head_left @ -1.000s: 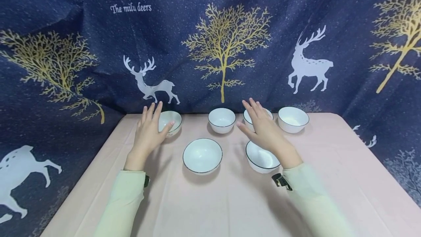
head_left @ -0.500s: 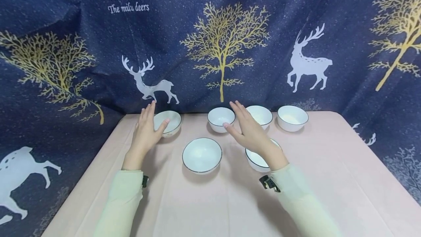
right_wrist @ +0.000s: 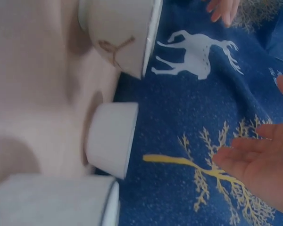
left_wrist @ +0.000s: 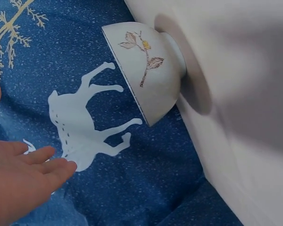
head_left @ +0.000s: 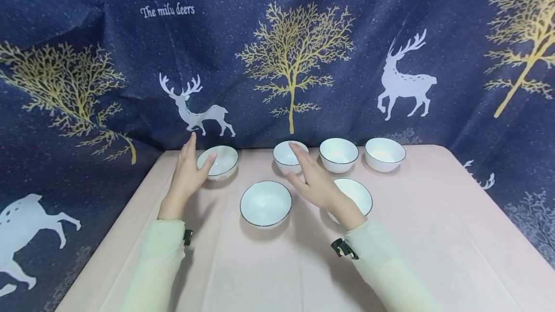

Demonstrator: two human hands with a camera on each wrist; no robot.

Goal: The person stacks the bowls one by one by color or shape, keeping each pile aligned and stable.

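Since the earlier head frame, the right hand (head_left: 313,182) has shifted left, the left hand (head_left: 186,173) slightly left. Nearest on the pink tablecloth (head_left: 260,273), I see the front-left bowl (head_left: 266,204) and the front-right bowl (head_left: 356,194), partly hidden by the right wrist. Both hands: fingers extended, thumbs spread, gripping nothing. Farther, in the back row, I see the leftmost bowl (head_left: 225,163) near the left hand, the second bowl (head_left: 281,158) partly behind the right fingers, the third bowl (head_left: 339,154) and the fourth bowl (head_left: 385,154). Rearmost: the blue backdrop (head_left: 217,57).
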